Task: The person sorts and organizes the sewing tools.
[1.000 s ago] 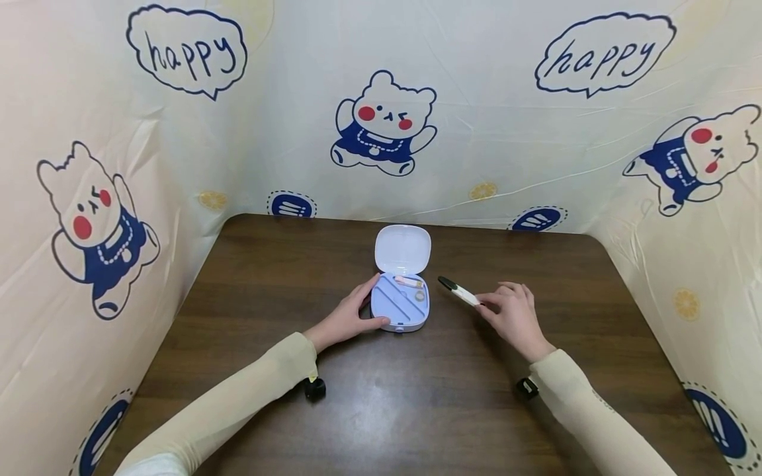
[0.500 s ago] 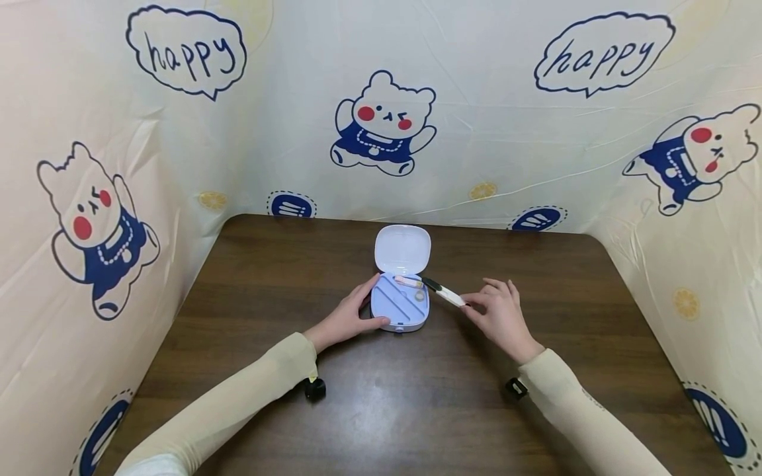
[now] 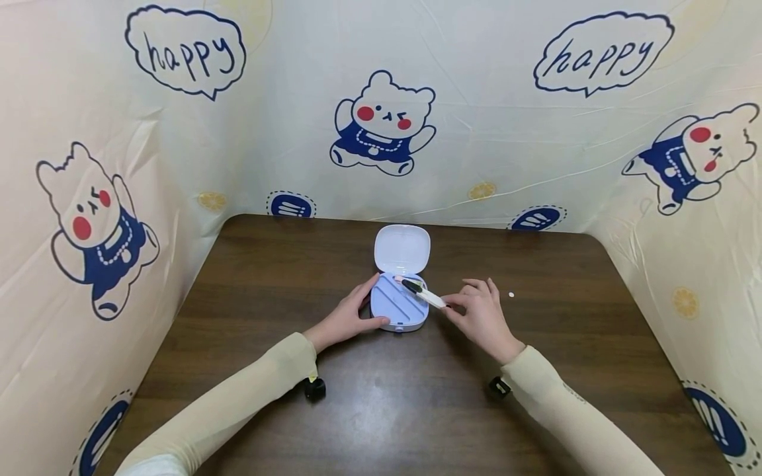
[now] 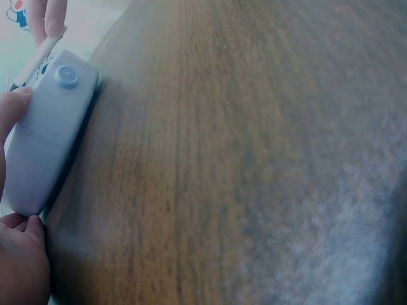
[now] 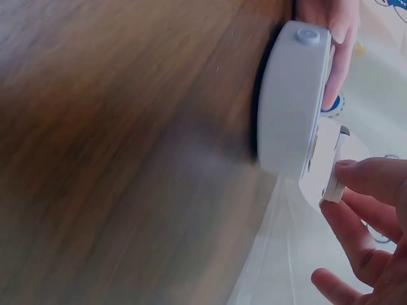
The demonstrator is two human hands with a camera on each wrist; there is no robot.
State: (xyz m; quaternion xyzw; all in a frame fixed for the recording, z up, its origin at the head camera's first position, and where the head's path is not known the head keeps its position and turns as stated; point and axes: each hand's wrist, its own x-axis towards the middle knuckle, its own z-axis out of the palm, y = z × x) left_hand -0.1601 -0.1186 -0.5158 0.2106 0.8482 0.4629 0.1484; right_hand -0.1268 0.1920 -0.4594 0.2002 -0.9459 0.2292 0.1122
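A light-blue case (image 3: 397, 307) sits on the table with its pale lid (image 3: 402, 248) raised at the back. Diagonal dividers cross its inside. My left hand (image 3: 351, 314) holds the case by its left side, thumb on the front rim and fingers along the far left edge. The right hand (image 3: 481, 320) pinches the white end of a marker-like pen with a black cap (image 3: 424, 293). That pen slants over the right part of the case, cap toward the back left. Under it a small pinkish item (image 3: 398, 278) shows only partly. In the right wrist view, thumb and fingertips grip the pen (image 5: 337, 171).
The case stands on a brown wooden table (image 3: 381, 410). A small white speck (image 3: 510, 295) lies right of my right hand. Printed cloth (image 3: 381, 192) hangs behind the table and on both sides. Black wrist devices (image 3: 315, 389) hang below both sleeves.
My right hand has moved left, carrying the pen from beside the case to over its right compartments. The pen now covers the small ring-like item. The left hand and case stay put.
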